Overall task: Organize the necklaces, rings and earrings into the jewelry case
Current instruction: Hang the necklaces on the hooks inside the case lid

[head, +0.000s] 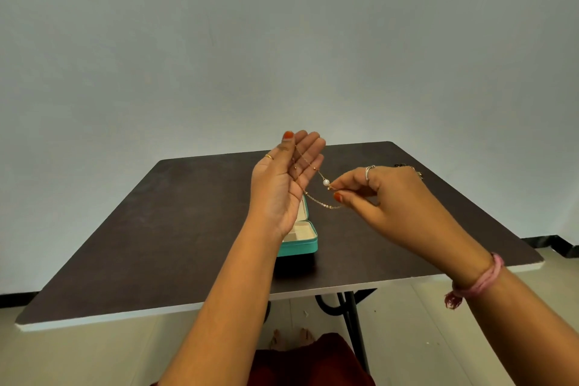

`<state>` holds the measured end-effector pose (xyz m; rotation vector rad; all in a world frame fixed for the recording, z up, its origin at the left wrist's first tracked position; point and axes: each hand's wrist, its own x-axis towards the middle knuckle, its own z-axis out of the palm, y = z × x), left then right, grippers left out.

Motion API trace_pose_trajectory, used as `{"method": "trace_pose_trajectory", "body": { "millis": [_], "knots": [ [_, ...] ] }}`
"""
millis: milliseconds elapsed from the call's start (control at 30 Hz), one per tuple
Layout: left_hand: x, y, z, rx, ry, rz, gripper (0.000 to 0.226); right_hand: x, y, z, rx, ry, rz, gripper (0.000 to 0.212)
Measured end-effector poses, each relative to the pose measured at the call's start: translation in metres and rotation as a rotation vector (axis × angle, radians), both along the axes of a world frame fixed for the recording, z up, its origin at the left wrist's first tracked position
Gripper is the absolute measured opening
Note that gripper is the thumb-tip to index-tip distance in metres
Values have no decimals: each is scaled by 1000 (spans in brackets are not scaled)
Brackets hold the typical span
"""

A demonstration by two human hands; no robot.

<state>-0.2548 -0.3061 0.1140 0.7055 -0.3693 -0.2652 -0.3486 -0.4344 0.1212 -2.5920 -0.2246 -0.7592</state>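
Right hand pinches necklace nr pearl; left hand open underneath. Chain's light, limp, tangle-prone; hold nr ends.

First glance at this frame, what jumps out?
Two raised hands mid-frame with a thin gold necklace strung between them: it drapes over the open left hand, and the right hand pinches it beside a white pearl. Below the left hand, an open teal case sits on the dark table, partly hidden by the wrist.
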Motion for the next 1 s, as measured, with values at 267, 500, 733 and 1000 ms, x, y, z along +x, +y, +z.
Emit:
{"method": "trace_pose_trajectory", "body": {
  "millis": [267, 500, 733, 1000],
  "knots": [
    [-5, -3, -9, 317, -89, -85, 23, -1, -10, 1, 512, 229, 259, 11],
    [-11, -3, -13, 527, -186, -131, 20, -2, -19, 3, 830, 317, 361, 26],
    [-16, -9, -17, 506, -202, -232, 21, 0, -24, 5, 862, 294, 332, 25],
    [-18, -14, -26, 435, -108, -361, 31, 0, -28, 5, 884, 367, 294, 26]
  ]
}}
